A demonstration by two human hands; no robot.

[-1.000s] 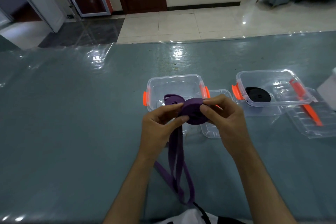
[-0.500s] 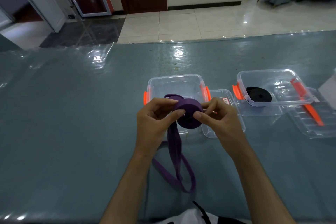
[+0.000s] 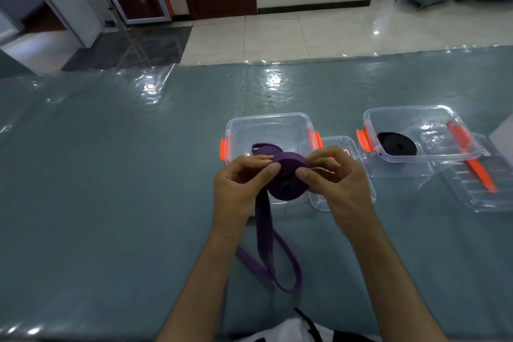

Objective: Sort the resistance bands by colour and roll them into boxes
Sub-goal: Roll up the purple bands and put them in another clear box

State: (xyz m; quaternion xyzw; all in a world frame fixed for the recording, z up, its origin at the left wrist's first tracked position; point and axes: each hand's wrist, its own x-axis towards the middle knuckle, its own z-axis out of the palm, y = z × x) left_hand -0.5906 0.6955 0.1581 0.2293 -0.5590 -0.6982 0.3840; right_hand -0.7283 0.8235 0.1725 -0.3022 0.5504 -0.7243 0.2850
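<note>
Nearest me, the purple band [image 3: 287, 179] trails a loose loop on the worktop [image 3: 111, 189]; my left hand [image 3: 236, 189] and right hand [image 3: 337, 179] both pinch its rolled coil. Behind sits a clear box [image 3: 266, 122], seemingly empty. Farther right, another box [image 3: 444, 130] holds a black roll [image 3: 397, 144].

- Left hand [image 3: 238, 189]: raised in front of the body, fingers curled, thumb and fingertips pinching the left side of the band roll [image 3: 287, 179].
- Right hand [image 3: 337, 180]: opposite it, thumb and curled fingers gripping the roll's right side.
- Both forearms bare, converging toward the hands.
</note>
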